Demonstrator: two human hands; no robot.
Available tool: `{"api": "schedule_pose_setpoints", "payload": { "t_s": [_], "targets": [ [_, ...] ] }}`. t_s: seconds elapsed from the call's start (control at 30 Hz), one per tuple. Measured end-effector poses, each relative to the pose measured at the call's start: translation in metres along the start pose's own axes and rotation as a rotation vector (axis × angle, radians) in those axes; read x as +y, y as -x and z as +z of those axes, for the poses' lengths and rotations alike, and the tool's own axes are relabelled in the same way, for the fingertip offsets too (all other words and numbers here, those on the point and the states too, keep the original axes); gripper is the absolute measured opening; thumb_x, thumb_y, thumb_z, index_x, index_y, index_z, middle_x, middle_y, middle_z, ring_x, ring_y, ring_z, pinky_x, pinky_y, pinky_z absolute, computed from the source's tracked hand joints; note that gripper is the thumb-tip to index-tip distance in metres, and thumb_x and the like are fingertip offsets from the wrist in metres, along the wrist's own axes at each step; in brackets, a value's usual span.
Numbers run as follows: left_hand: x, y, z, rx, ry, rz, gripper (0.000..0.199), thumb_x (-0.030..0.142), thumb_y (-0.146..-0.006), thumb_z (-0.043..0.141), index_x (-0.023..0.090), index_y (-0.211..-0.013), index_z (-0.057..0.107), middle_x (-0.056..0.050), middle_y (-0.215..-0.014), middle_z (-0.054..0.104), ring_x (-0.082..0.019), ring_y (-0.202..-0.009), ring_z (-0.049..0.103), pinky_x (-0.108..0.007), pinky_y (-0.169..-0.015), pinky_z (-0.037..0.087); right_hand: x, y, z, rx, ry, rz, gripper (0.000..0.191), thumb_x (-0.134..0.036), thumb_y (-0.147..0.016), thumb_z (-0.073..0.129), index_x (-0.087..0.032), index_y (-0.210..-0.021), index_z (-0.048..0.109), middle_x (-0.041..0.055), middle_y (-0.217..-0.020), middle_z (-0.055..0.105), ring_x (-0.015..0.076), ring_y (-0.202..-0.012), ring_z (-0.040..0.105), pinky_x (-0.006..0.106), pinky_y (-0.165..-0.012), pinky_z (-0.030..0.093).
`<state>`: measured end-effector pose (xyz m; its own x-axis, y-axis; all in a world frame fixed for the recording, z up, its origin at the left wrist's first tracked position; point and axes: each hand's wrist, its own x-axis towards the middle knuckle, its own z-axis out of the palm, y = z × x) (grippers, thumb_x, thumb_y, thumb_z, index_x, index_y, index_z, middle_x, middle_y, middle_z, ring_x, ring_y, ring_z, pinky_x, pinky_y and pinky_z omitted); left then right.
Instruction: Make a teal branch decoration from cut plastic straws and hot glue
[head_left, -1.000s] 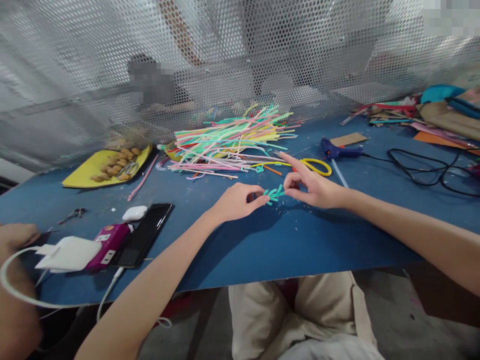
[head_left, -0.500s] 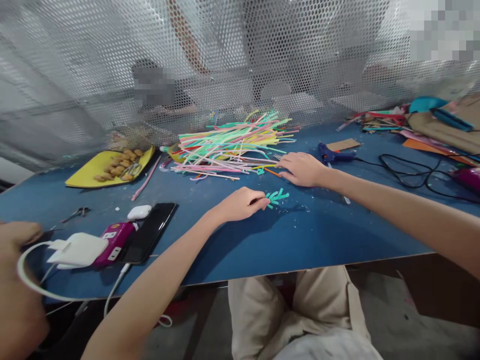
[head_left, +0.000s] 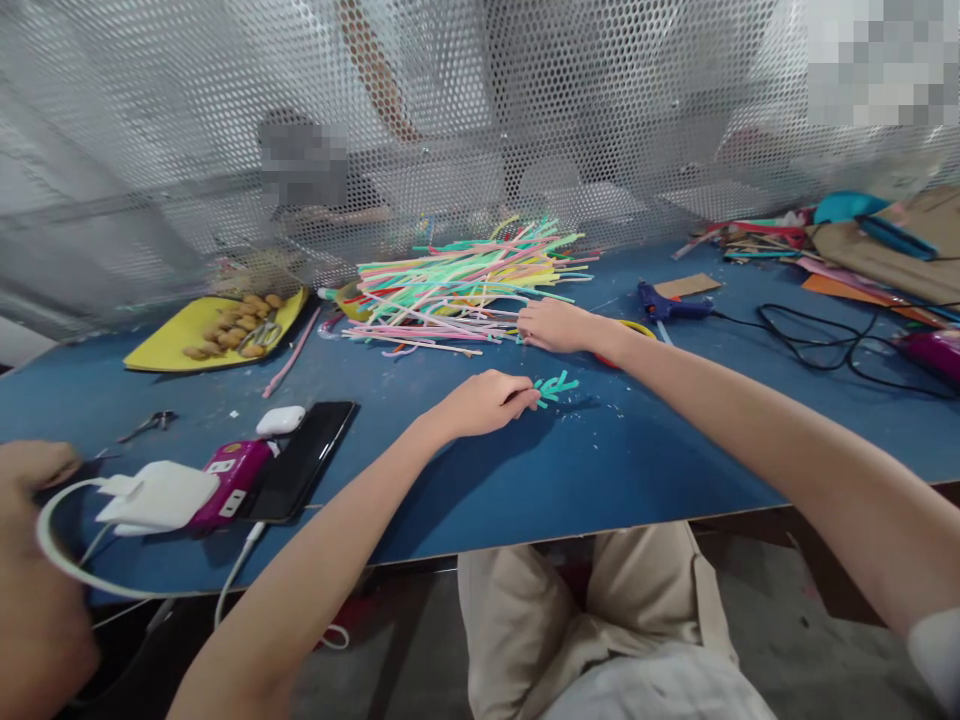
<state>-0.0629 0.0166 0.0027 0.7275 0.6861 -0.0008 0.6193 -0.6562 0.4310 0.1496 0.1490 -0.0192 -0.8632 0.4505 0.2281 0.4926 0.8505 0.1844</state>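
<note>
My left hand [head_left: 487, 402] is closed in a pinch on a small teal pipe cleaner piece [head_left: 556, 387], whose short branches stick out to the right of the fingertips just above the table. My right hand [head_left: 556, 326] rests at the front right edge of a loose pile of pastel pipe cleaners [head_left: 465, 285]. Its fingers curl downward and closed by a bit of teal; what they grip is hidden. Beside the right wrist, a curved yellow and red object [head_left: 636, 327] shows partly from behind the forearm; its kind is unclear.
A blue glue gun [head_left: 675, 303] with a black cord lies at right. At left are a yellow tray [head_left: 169, 335] with brown lumps, a phone [head_left: 304, 460], a white earbud case [head_left: 280, 420] and a purple power strip [head_left: 232, 480]. Another person's hand [head_left: 37, 465] is at far left.
My right hand has moved left to the edge of the pile, and its fingers are more curled. The yellow and red object now shows by the wrist. My left hand stays with the teal piece.
</note>
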Motion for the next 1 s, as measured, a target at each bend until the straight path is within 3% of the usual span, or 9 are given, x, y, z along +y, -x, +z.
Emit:
{"api": "schedule_pose_setpoints", "payload": {
  "t_s": [0.1, 0.27, 0.33, 0.47, 0.53, 0.67, 0.77, 0.87, 1.0],
  "targets": [
    [-0.001, 0.001, -0.001, 0.04, -0.001, -0.07, 0.039, 0.042, -0.105, 0.044, 0.02, -0.083, 0.067, -0.001, -0.074, 0.073, -0.014, -0.068, 0.066, -0.023, -0.064, 0.041, 0.003, 0.007, -0.009, 0.009, -0.065, 0.022, 0.016, -0.023, -0.095, 0.056, -0.014, -0.099, 0.069, 0.012, -0.099, 0.072, 0.0238, -0.095, 0.061, 0.035, -0.081, 0.042],
    [0.0, 0.002, -0.003, 0.05, -0.052, -0.107, 0.038, 0.042, -0.104, 0.046, 0.02, -0.081, 0.067, 0.0, -0.076, 0.074, -0.014, -0.068, 0.066, -0.024, -0.062, 0.038, 0.007, 0.037, -0.029, 0.048, -0.205, 0.162, 0.01, -0.019, -0.088, 0.059, -0.018, -0.093, 0.067, 0.0051, -0.082, 0.072, 0.0177, -0.072, 0.062, 0.033, -0.068, 0.046],
    [0.001, 0.002, -0.003, 0.055, -0.064, -0.099, 0.038, 0.043, -0.103, 0.046, 0.021, -0.082, 0.068, -0.001, -0.076, 0.074, -0.014, -0.067, 0.065, -0.025, -0.061, 0.038, 0.004, 0.052, -0.034, 0.125, -0.424, 0.271, 0.012, -0.019, -0.085, 0.061, -0.02, -0.095, 0.069, 0.003, -0.078, 0.071, 0.0166, -0.071, 0.064, 0.033, -0.071, 0.049],
    [0.002, 0.001, -0.001, 0.065, -0.057, -0.073, 0.037, 0.042, -0.103, 0.045, 0.02, -0.082, 0.067, -0.001, -0.076, 0.073, -0.014, -0.068, 0.065, -0.025, -0.064, 0.039, -0.011, 0.081, -0.04, 0.256, -0.651, 0.352, 0.029, -0.028, -0.088, 0.06, -0.023, -0.115, 0.073, 0.0028, -0.091, 0.077, 0.018, -0.08, 0.068, 0.037, -0.081, 0.054],
    [0.002, 0.001, -0.001, 0.074, -0.054, -0.062, 0.038, 0.041, -0.103, 0.045, 0.02, -0.08, 0.065, -0.001, -0.076, 0.073, -0.013, -0.067, 0.064, -0.026, -0.064, 0.039, -0.023, 0.089, -0.043, 0.284, -0.693, 0.406, 0.024, -0.032, -0.088, 0.062, -0.024, -0.106, 0.077, 0.0044, -0.096, 0.078, 0.0198, -0.083, 0.069, 0.04, -0.082, 0.054],
    [0.003, 0.002, -0.003, 0.1, -0.076, -0.037, 0.039, 0.039, -0.103, 0.045, 0.019, -0.074, 0.06, -0.001, -0.073, 0.071, -0.012, -0.064, 0.062, -0.026, -0.063, 0.038, -0.048, 0.097, -0.045, 0.312, -1.021, 0.569, 0.017, -0.035, -0.084, 0.069, -0.021, -0.093, 0.068, 0.0054, -0.086, 0.078, 0.0196, -0.075, 0.071, 0.04, -0.076, 0.058],
    [0.004, 0.002, -0.004, 0.113, -0.08, -0.017, 0.039, 0.038, -0.103, 0.045, 0.019, -0.072, 0.057, 0.0, -0.069, 0.067, -0.011, -0.062, 0.058, -0.026, -0.062, 0.036, -0.058, 0.097, -0.045, 0.353, -1.23, 0.6, 0.02, -0.037, -0.085, 0.071, -0.022, -0.09, 0.06, 0.0067, -0.087, 0.079, 0.0192, -0.075, 0.073, 0.039, -0.076, 0.059],
    [0.005, 0.003, -0.004, 0.13, -0.103, 0.008, 0.039, 0.038, -0.103, 0.046, 0.019, -0.071, 0.056, 0.0, -0.065, 0.062, -0.011, -0.058, 0.053, -0.027, -0.06, 0.033, -0.06, 0.097, -0.044, 0.384, -1.29, 0.59, 0.021, -0.039, -0.086, 0.073, -0.021, -0.088, 0.062, 0.0079, -0.092, 0.079, 0.0191, -0.078, 0.073, 0.039, -0.078, 0.059],
    [0.004, 0.003, -0.003, 0.169, -0.154, 0.049, 0.039, 0.037, -0.103, 0.045, 0.02, -0.07, 0.056, 0.001, -0.062, 0.057, -0.011, -0.056, 0.047, -0.028, -0.059, 0.031, -0.057, 0.098, -0.042, 0.5, -1.279, 0.634, 0.021, -0.038, -0.081, 0.079, -0.022, -0.084, 0.067, 0.0014, -0.075, 0.07, 0.0143, -0.066, 0.063, 0.035, -0.068, 0.055]
  ]
}}
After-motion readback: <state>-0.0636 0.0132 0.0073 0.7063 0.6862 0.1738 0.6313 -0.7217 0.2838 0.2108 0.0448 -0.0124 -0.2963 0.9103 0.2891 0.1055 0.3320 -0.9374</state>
